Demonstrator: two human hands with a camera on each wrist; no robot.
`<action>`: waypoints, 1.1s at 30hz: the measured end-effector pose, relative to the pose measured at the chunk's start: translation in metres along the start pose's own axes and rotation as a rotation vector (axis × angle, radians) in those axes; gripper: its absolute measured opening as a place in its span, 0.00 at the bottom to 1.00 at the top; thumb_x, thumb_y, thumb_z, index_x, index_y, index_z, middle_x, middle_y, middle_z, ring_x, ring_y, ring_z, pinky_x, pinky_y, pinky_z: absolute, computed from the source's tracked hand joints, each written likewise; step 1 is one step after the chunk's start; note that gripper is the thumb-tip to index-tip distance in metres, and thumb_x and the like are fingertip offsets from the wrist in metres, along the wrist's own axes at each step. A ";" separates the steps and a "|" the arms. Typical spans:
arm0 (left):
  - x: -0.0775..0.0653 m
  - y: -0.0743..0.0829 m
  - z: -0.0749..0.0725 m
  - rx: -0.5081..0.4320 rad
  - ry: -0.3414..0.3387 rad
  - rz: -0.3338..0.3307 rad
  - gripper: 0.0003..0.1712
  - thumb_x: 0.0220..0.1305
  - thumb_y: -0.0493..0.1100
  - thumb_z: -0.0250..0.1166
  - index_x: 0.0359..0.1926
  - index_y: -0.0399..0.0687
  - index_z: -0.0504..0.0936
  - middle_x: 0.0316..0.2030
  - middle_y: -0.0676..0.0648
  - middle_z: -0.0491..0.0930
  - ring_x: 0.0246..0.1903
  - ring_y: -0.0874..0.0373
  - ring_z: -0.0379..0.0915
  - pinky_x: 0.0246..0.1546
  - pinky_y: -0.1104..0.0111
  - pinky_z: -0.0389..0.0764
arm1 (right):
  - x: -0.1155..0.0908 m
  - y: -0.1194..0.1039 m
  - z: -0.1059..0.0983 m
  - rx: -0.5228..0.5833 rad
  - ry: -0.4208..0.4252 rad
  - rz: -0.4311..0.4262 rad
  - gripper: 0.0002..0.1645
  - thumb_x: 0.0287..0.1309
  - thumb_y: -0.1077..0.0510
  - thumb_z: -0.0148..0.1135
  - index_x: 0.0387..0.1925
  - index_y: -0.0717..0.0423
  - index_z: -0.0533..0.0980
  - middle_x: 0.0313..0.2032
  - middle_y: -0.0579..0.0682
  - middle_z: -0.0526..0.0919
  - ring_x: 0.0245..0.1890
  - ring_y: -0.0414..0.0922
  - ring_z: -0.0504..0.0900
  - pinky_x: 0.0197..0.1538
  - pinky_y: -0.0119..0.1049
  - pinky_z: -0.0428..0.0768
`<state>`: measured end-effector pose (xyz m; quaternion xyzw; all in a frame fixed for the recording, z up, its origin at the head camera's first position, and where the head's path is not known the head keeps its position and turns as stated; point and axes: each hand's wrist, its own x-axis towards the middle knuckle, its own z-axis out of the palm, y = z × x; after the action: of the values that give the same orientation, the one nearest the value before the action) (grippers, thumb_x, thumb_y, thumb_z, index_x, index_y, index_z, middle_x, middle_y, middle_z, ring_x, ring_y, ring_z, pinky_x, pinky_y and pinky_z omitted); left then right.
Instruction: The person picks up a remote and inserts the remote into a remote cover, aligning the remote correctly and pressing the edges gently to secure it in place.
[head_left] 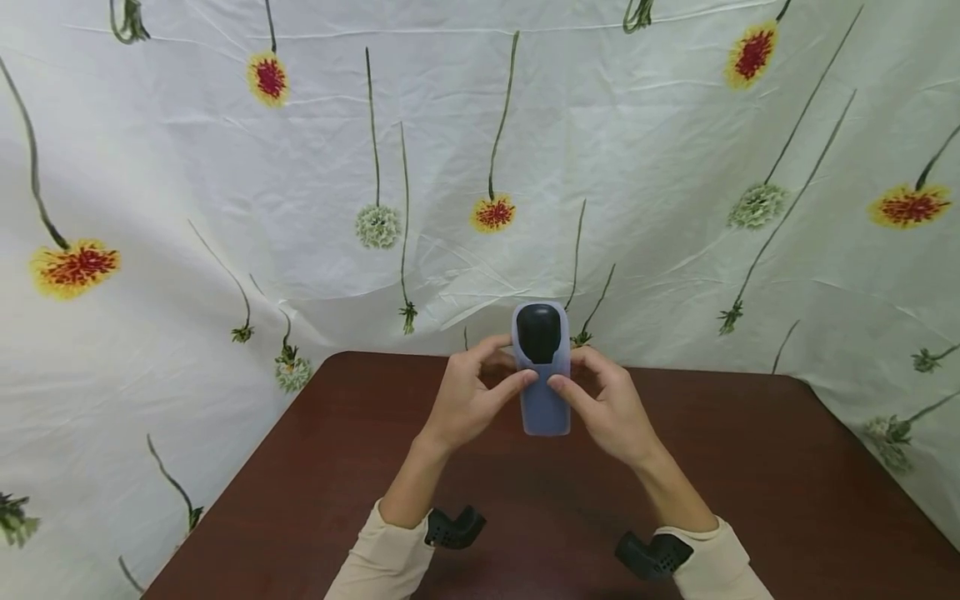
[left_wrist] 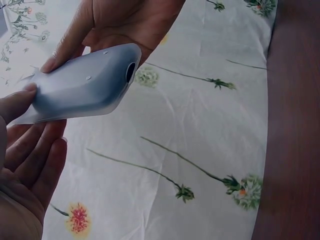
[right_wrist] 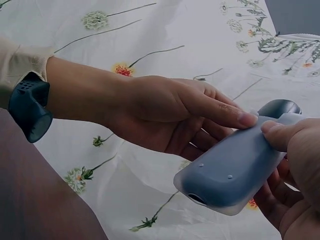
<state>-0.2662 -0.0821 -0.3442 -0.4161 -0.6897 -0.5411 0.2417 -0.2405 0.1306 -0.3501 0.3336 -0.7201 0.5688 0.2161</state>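
Observation:
Both hands hold a long blue-grey device in a translucent sleeve (head_left: 546, 404), raised over the table with its dark glossy oval end (head_left: 538, 333) at the top. My left hand (head_left: 467, 396) grips its left side, thumb on the front face and fingers behind. On the other side my right hand (head_left: 611, 408) grips it the same way, the two thumb tips close together. Two small bumps and a dark opening show at the lower end of the sleeve (left_wrist: 95, 82) in the left wrist view. The exact kind of device I cannot tell.
A dark red-brown table (head_left: 337, 467) lies below the hands. Behind it hangs a white cloth (head_left: 435, 150) printed with flowers, which also runs down both sides. Each wrist bears a black camera mount (head_left: 456, 528) over a cream sleeve (head_left: 390, 554).

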 end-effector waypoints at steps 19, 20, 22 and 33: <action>0.001 0.005 0.007 -0.006 0.027 0.000 0.20 0.64 0.32 0.73 0.57 0.38 0.86 0.39 0.47 0.87 0.34 0.56 0.85 0.33 0.60 0.87 | 0.001 -0.005 -0.002 0.165 0.008 0.133 0.19 0.71 0.68 0.62 0.61 0.65 0.73 0.54 0.58 0.79 0.53 0.54 0.82 0.53 0.42 0.81; 0.002 0.005 0.007 0.008 0.052 0.004 0.21 0.64 0.32 0.74 0.58 0.38 0.85 0.40 0.48 0.86 0.36 0.55 0.85 0.34 0.60 0.87 | 0.002 -0.005 -0.002 0.160 0.012 0.134 0.20 0.70 0.68 0.63 0.61 0.64 0.73 0.55 0.58 0.80 0.52 0.55 0.82 0.52 0.43 0.82; 0.002 0.006 0.006 0.029 0.113 0.012 0.24 0.61 0.32 0.75 0.59 0.40 0.84 0.43 0.47 0.83 0.39 0.53 0.83 0.35 0.61 0.87 | 0.001 -0.006 -0.001 0.146 0.017 0.146 0.21 0.69 0.67 0.64 0.61 0.63 0.72 0.55 0.58 0.80 0.52 0.56 0.84 0.52 0.44 0.83; 0.002 0.011 0.013 0.041 0.206 0.057 0.25 0.56 0.30 0.79 0.56 0.36 0.86 0.44 0.43 0.80 0.40 0.49 0.79 0.35 0.62 0.87 | 0.000 -0.006 0.004 0.109 0.005 0.157 0.22 0.69 0.66 0.65 0.61 0.61 0.73 0.55 0.59 0.80 0.51 0.57 0.85 0.51 0.47 0.83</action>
<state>-0.2565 -0.0687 -0.3399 -0.3724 -0.6600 -0.5598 0.3351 -0.2364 0.1257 -0.3470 0.2860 -0.7117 0.6229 0.1540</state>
